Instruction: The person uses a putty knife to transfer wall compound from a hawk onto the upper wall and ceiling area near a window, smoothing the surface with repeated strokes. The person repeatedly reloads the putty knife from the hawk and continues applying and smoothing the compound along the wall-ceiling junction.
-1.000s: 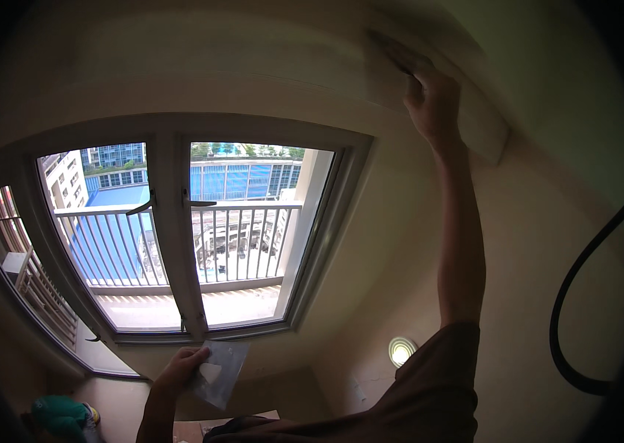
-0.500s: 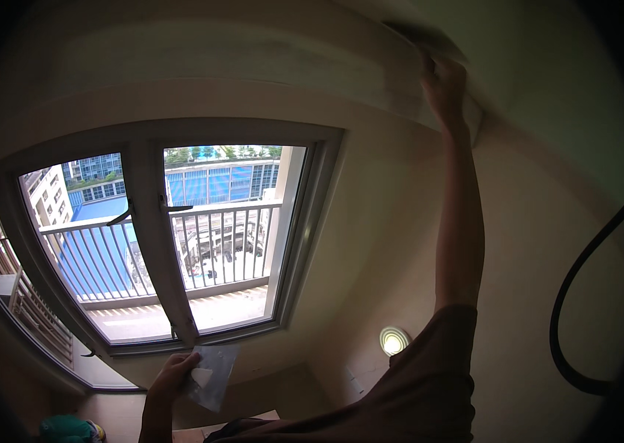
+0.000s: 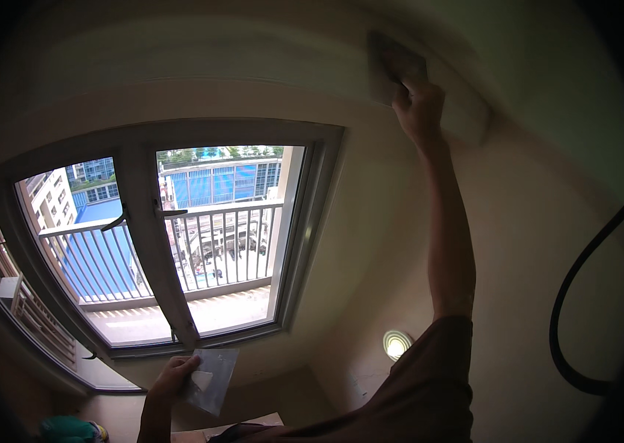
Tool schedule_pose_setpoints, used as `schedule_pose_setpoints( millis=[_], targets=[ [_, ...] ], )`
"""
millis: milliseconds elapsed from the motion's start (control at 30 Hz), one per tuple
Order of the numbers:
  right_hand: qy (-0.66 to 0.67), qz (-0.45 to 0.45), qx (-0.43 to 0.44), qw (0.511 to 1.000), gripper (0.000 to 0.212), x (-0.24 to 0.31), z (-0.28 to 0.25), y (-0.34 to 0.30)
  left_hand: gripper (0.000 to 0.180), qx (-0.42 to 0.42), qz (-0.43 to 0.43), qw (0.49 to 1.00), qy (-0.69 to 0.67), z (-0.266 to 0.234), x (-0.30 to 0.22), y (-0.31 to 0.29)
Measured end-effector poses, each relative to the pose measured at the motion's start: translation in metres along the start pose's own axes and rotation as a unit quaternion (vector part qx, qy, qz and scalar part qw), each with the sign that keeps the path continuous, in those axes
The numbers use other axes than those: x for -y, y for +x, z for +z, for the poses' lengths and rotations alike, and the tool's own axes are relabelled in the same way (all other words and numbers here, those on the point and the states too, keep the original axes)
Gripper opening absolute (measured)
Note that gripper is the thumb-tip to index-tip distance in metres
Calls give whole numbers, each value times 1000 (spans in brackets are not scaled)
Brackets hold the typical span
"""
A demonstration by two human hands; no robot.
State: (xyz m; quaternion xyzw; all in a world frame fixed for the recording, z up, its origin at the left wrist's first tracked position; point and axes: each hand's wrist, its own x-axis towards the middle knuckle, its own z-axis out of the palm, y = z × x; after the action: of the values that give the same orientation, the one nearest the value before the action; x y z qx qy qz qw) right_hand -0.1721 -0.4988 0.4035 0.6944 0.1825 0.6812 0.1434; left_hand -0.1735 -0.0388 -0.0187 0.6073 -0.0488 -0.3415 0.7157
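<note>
Overhead, my right hand [image 3: 422, 111] is closed on a dark, flat rectangular trowel [image 3: 381, 72]. The trowel lies against the face of the pale beam [image 3: 467, 111] above the window; its handle is mostly hidden by my fingers. Lower down, below the window sill, my left hand [image 3: 171, 378] pinches the edge of a thin greyish rectangular plate [image 3: 217, 380]. A white patch [image 3: 202, 379], which looks like putty, shows on that plate close to my fingertips.
A grey-framed window [image 3: 312, 221] fills the left, with balcony railings [image 3: 227, 244] outside. On the lower right wall is a lit round lamp [image 3: 396, 344]. A thick black cable [image 3: 559, 310] loops at the far right. Something green [image 3: 68, 430] sits at the lower left.
My right hand has moved left and slightly down, and the trowel has come off the beam's lower corner onto its face. My left hand and the plate have hardly moved.
</note>
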Motion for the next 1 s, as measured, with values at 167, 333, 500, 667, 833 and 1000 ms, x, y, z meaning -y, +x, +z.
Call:
schedule_pose_setpoints(
  millis=[167,333,500,667,833,1000],
  targets=[
    [6,24,10,1000,28,-16,-25,17,30,27,16,999,-14,1,6,7],
    [-27,-81,-50,995,24,-29,-17,53,29,23,18,999,-32,8,5,3],
    [-55,-63,-22,996,26,-40,-5,45,28,12,16,998,-63,2,21,-1],
    [23,-17,32,999,18,-16,-14,8,33,-10,9,999,-34,12,17,-11],
    [125,-7,-14,992,19,7,-29,11,30,-7,18,999,-35,5,31,-10],
    [-13,-7,19,1000,28,-15,-30,46,30,9,10,1000,-25,3,27,-9]
  ],
)
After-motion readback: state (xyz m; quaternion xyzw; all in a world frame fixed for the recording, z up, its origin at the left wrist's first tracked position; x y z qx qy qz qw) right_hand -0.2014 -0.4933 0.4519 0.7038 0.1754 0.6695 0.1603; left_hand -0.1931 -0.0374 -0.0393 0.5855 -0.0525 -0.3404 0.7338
